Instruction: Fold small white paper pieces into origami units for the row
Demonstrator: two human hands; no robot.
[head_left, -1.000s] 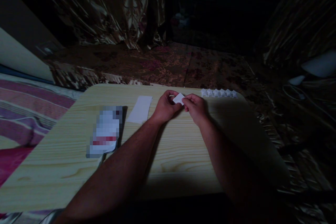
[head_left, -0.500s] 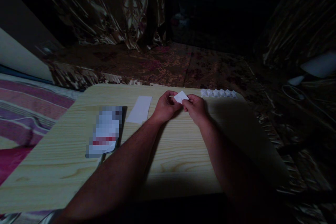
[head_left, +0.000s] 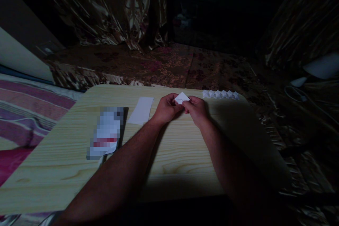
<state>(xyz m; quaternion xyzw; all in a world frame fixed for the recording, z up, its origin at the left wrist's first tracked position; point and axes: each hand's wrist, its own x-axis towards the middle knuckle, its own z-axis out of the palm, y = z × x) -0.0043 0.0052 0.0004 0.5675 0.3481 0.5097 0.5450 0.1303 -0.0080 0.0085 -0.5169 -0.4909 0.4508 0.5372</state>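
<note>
Between my hands, over the far side of the table, is a small folded piece of white paper (head_left: 182,96) with a pointed top and a crease line across it. My left hand (head_left: 167,108) grips its left side, fingers behind and thumb at the lower edge. On the right, my right hand (head_left: 195,108) pinches the lower right part with its thumb in front. A flat white paper strip (head_left: 141,110) lies left of my left hand. Several small folded white paper pieces (head_left: 220,94) stand in a row to the right of my right hand.
The light wooden table (head_left: 180,159) has rounded far corners. A blurred-out flat object (head_left: 107,132) with a dark edge lies on its left part. Left of the table is a striped cover (head_left: 29,106); patterned curtains (head_left: 106,3) hang behind. A white lamp-like object (head_left: 321,65) stands at right.
My right thumb has shifted slightly left across the folded paper, and its crease line looks straighter. Both hands stay in nearly the same place.
</note>
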